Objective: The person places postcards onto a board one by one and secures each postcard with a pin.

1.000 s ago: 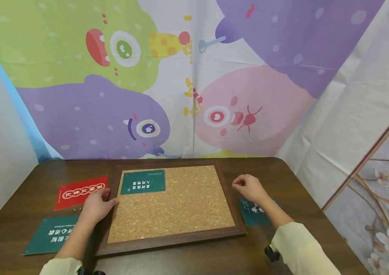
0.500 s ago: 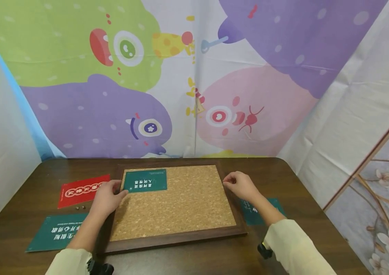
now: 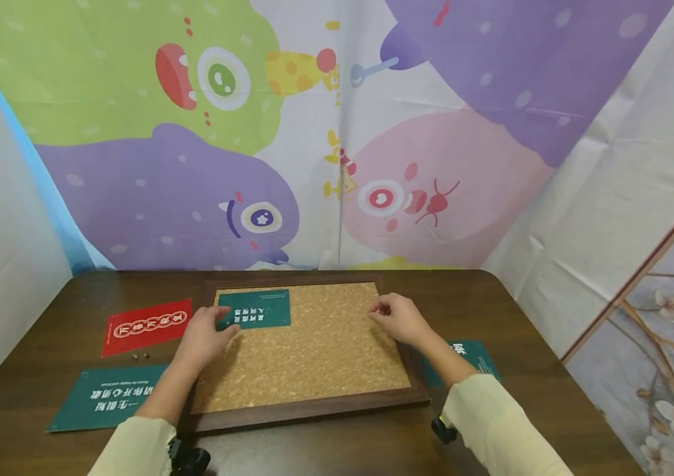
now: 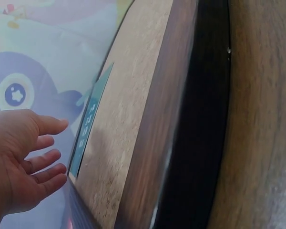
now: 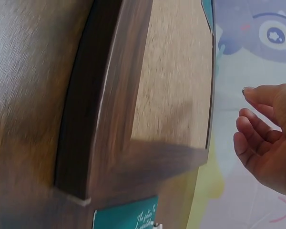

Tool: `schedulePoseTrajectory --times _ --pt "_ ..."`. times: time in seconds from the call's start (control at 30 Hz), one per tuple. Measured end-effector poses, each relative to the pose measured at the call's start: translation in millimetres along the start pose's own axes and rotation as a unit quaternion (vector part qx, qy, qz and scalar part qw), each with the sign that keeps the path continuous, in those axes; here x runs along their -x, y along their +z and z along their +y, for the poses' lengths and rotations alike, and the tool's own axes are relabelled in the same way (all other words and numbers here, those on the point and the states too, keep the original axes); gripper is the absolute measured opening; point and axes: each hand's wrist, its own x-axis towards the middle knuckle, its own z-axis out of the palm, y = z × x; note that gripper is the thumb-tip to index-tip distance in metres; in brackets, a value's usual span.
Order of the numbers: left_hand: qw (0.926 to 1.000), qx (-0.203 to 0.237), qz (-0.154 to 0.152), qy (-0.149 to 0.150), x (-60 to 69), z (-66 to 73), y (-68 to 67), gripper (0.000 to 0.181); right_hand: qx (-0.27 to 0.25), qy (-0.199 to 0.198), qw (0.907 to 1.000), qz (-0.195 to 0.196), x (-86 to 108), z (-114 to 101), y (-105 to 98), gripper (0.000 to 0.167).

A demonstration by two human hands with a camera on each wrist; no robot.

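A wood-framed corkboard lies on the table with a green card at its upper left. Over that card's left end, the left hand hovers, fingers loosely spread and holding nothing; the left wrist view shows this hand with thumb and fingers apart. Above the board's right part is the right hand, thumb and forefinger together. In the right wrist view, a small dark thing shows at the pinched fingertips of the right hand; its shape is too small to tell.
Left of the board lie a red card, two tiny studs and a green card. Another green card, partly behind the right forearm, lies to the right. A printed curtain hangs behind the table.
Both hands have moved inward over the board, the left one rightward to the card's left end and the right one leftward past the frame. The cards and board have stayed put.
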Motion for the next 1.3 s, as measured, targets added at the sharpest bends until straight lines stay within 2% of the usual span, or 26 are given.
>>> schedulePoseTrajectory --times 0.53,0.8,1.13,1.3 --pt "0.9992 -0.016 -0.016 0.032 -11.6 11.0 13.9 0.045 -0.012 -0.020 0.9996 -0.019 -13.6 -21.5 22.9 0.008" --pt "0.9983 -0.026 -0.038 0.035 -16.3 21.1 22.9 0.040 -0.016 -0.040 0.9987 -0.028 -17.9 -31.1 32.9 0.009" --pt "0.9968 -0.049 -0.049 0.039 -17.1 29.2 32.2 0.033 0.006 -0.064 0.9972 -0.039 -19.2 -41.7 40.4 0.011" --pt "0.9953 -0.066 -0.046 0.055 -17.4 30.4 36.6 0.030 -0.007 -0.063 0.9971 -0.042 -24.2 -48.6 47.6 0.010"
